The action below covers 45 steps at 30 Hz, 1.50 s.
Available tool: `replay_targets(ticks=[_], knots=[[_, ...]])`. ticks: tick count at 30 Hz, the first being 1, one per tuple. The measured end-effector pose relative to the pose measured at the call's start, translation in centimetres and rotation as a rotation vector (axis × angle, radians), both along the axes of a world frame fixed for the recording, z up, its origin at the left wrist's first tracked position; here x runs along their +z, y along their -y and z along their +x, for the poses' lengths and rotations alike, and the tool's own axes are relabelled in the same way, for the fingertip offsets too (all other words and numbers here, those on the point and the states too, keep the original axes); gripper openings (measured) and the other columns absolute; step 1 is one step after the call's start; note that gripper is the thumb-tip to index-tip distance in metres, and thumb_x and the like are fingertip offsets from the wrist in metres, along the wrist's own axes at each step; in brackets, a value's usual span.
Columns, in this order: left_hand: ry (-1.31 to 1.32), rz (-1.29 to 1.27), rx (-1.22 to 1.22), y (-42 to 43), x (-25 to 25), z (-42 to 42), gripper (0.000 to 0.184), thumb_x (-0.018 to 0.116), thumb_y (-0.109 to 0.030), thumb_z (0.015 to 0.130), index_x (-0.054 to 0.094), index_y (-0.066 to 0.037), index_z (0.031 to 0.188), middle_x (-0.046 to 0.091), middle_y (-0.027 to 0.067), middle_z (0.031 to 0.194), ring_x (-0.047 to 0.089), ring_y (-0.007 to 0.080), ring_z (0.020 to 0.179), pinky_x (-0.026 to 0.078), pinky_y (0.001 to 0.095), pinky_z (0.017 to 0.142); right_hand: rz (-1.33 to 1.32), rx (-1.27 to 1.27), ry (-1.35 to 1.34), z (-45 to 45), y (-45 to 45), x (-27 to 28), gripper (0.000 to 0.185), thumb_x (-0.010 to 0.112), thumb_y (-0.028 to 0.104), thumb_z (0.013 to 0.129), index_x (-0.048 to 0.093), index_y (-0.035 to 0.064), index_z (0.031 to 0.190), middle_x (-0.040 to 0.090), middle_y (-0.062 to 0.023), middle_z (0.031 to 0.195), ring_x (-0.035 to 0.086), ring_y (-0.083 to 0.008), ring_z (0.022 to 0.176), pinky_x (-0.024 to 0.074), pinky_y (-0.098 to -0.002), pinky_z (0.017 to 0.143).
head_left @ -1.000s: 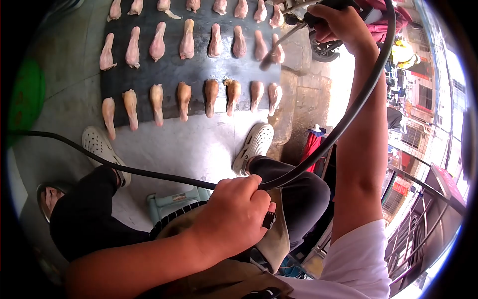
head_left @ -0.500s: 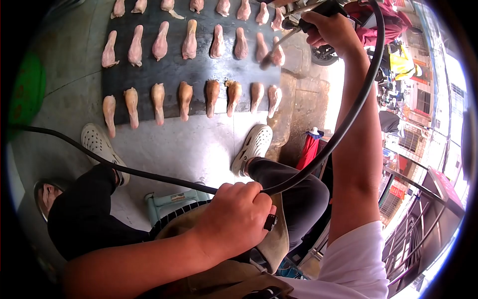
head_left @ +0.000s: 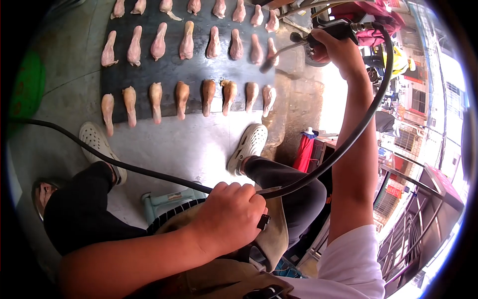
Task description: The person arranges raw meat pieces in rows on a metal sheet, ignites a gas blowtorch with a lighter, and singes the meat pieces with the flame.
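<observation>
My right hand [head_left: 336,52], raised at the upper right, is closed around the grip of a gas torch [head_left: 343,31]. The torch's nozzle [head_left: 268,65] points down and left, over the right end of the middle row of drumsticks. My left hand [head_left: 231,212] is wrapped round the torch's black hose [head_left: 144,172] in front of my lap. A small black piece [head_left: 263,222] sticks out below that fist; I cannot make out what it is. Poultry drumsticks lie in rows on a dark sheet [head_left: 164,72]. Several in the near row, such as one drumstick [head_left: 208,97], are browned; the farther ones look pale pink.
The hose loops from the torch across my knees to a green object [head_left: 27,97] at the left. My feet, in a pale clog [head_left: 249,144] each, stand at the sheet's near edge. A light green stool [head_left: 169,202] is beneath me. A red folded umbrella-like thing [head_left: 304,152] stands to the right.
The view has shifted slightly, moving the drumsticks and my legs a little left. The torch has turned a bit in my right hand's grasp, its hose fitting now visible. Both hands keep their hold.
</observation>
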<state>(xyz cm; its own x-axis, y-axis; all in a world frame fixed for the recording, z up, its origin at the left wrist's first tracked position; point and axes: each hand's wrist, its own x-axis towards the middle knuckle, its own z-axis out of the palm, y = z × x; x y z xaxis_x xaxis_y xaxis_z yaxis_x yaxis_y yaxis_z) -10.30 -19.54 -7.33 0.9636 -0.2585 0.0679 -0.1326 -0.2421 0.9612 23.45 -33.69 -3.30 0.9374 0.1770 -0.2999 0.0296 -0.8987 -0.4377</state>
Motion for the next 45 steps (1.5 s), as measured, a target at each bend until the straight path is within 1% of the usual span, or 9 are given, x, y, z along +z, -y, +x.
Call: replay_targets(ticks=[6, 8, 13, 17, 21, 32, 35, 42, 45], knots=[[0.08, 0.102, -0.126, 0.2, -0.4, -1.8, 0.008, 0.062, -0.013, 0.078, 0.062, -0.007, 0.073, 0.058, 0.0071, 0.074, 0.06, 0.0241, 0.069, 0.046, 0.0389, 0.062, 0.208, -0.007, 0.069, -4.6, 1.6, 1.0, 0.031, 0.066, 0.024, 0.092, 0.066, -0.0052, 0.083, 0.064, -0.0082, 0.069, 0.068, -0.0187, 0.056, 0.0551, -0.0282, 0.053], [0.129, 0.153, -0.198, 0.0, -0.4, -2.2, 0.009, 0.059, -0.012, 0.079, 0.063, -0.007, 0.073, 0.059, 0.008, 0.073, 0.062, 0.0241, 0.069, 0.048, 0.0383, 0.061, 0.211, -0.027, 0.032, -5.5, 3.1, 0.7, 0.034, 0.068, 0.028, 0.094, 0.069, -0.0045, 0.102, 0.069, -0.0097, 0.076, 0.07, -0.0176, 0.062, 0.0574, -0.0272, 0.058], [0.209, 0.209, -0.318, 0.1, -0.4, -3.6, 0.01, 0.059, -0.012, 0.078, 0.064, -0.005, 0.073, 0.062, 0.012, 0.072, 0.066, 0.0264, 0.069, 0.052, 0.039, 0.059, 0.317, -0.058, 0.045, -8.4, 5.2, -0.2, 0.031, 0.064, 0.024, 0.096, 0.067, -0.004, 0.109, 0.067, -0.0089, 0.08, 0.068, -0.017, 0.063, 0.0565, -0.0271, 0.058], [0.233, 0.249, -0.381, 0.1, -0.4, -4.6, 0.009, 0.061, -0.011, 0.076, 0.065, -0.004, 0.072, 0.063, 0.0132, 0.072, 0.068, 0.0279, 0.07, 0.054, 0.04, 0.06, 0.354, -0.123, 0.059, -10.5, 6.3, -0.5, 0.031, 0.063, 0.024, 0.097, 0.065, -0.0042, 0.109, 0.067, -0.01, 0.085, 0.068, -0.0166, 0.065, 0.0566, -0.0272, 0.06], [0.237, 0.291, -0.422, 0.0, -0.4, -5.3, 0.008, 0.062, -0.009, 0.074, 0.065, -0.003, 0.07, 0.064, 0.0148, 0.074, 0.069, 0.0297, 0.07, 0.055, 0.0408, 0.061, 0.43, -0.147, 0.151, -11.8, 7.9, -1.6, 0.029, 0.063, 0.023, 0.094, 0.069, -0.0042, 0.104, 0.066, -0.0066, 0.073, 0.07, -0.016, 0.062, 0.0542, -0.0253, 0.056], [0.187, 0.407, -0.597, -0.3, 0.0, -7.2, 0.011, 0.063, -0.01, 0.073, 0.07, -0.002, 0.071, 0.067, 0.0176, 0.075, 0.07, 0.0336, 0.072, 0.055, 0.0452, 0.063, 0.397, -0.204, 0.22, -17.6, 10.9, -2.1, 0.033, 0.059, 0.026, 0.099, 0.066, -0.0047, 0.106, 0.062, -0.0071, 0.084, 0.067, -0.0172, 0.066, 0.0554, -0.0275, 0.065], [0.118, 0.45, -0.685, -0.2, 0.2, -7.4, 0.011, 0.062, -0.014, 0.076, 0.068, -0.005, 0.073, 0.063, 0.0154, 0.078, 0.064, 0.0348, 0.074, 0.051, 0.0466, 0.07, 0.412, -0.222, 0.267, -18.9, 11.0, -2.4, 0.036, 0.058, 0.026, 0.099, 0.064, -0.0064, 0.113, 0.061, -0.0079, 0.085, 0.068, -0.0173, 0.069, 0.0559, -0.027, 0.067], [0.161, 0.468, -0.712, -0.6, 0.4, -6.9, 0.011, 0.063, -0.01, 0.073, 0.072, -0.003, 0.073, 0.069, 0.0167, 0.077, 0.071, 0.0329, 0.074, 0.055, 0.0435, 0.062, 0.479, -0.217, 0.291, -20.3, 11.7, -3.6, 0.039, 0.058, 0.025, 0.1, 0.059, -0.0068, 0.122, 0.061, -0.01, 0.091, 0.068, -0.017, 0.075, 0.0578, -0.0276, 0.069], [0.161, 0.484, -0.73, -0.7, 0.4, -6.7, 0.012, 0.063, -0.01, 0.073, 0.072, -0.003, 0.074, 0.07, 0.0164, 0.077, 0.071, 0.0323, 0.075, 0.055, 0.0432, 0.063, 0.519, -0.233, 0.3, -20.2, 12.4, -4.7, 0.044, 0.062, 0.029, 0.097, 0.058, -0.0059, 0.125, 0.071, -0.0142, 0.096, 0.072, -0.0191, 0.075, 0.0546, -0.0279, 0.07]])
